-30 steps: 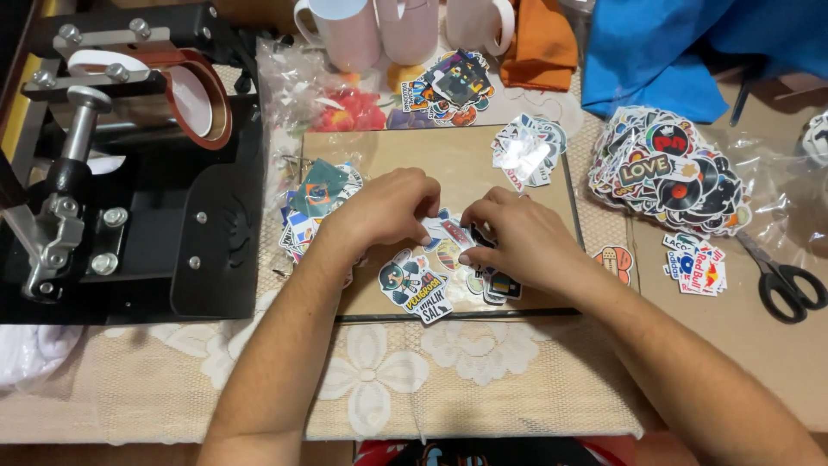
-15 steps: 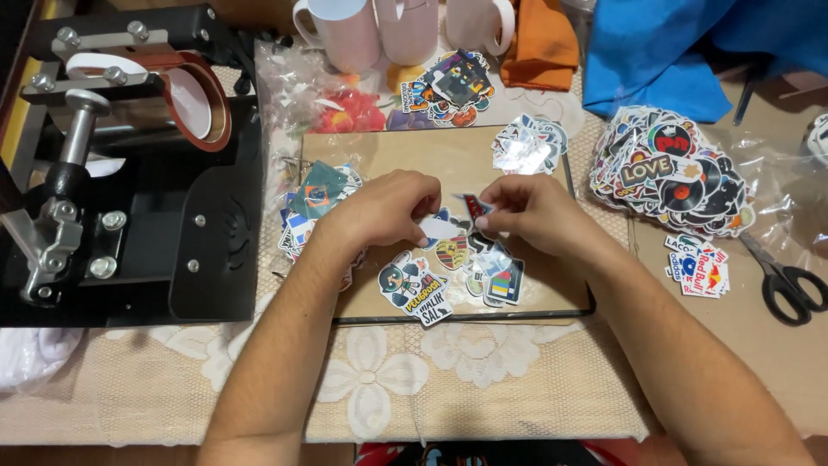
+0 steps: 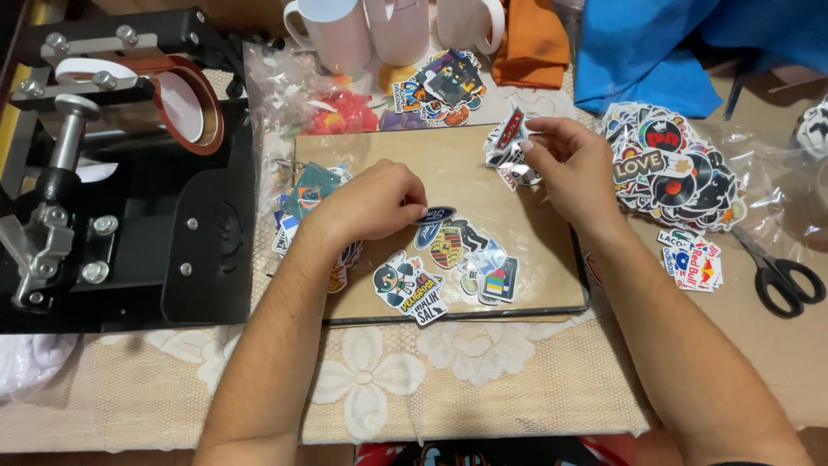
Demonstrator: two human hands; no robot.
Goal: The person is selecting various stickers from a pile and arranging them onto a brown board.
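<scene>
From the left, I am seeing the black mug press (image 3: 129, 173) sitting idle beside the brown board (image 3: 448, 173), with a loose stack of stickers (image 3: 297, 207) tucked between them. My left hand (image 3: 375, 203) is curling down onto the board, fingers bent nearly closed, and its fingertips are pinning a small dark oval sticker (image 3: 437, 213) at the top of the laid-out group (image 3: 448, 267) near the board's front edge. Whether it is pinching that sticker or only pressing it flat, I cannot tell.

Further right, my right hand (image 3: 573, 173) is lifting a small clump of stickers (image 3: 509, 151) over the board's far right corner, thumb and fingers half closed around it. Beyond it, the big heap of stickers (image 3: 673, 168) is lying on clear plastic, and the black scissors (image 3: 780, 276) are resting well apart.

I judge that I am sorting: picking designs and arranging them on the board. The next move, I think, is calling for peeling one sticker off the held clump without dragging the others.
</scene>
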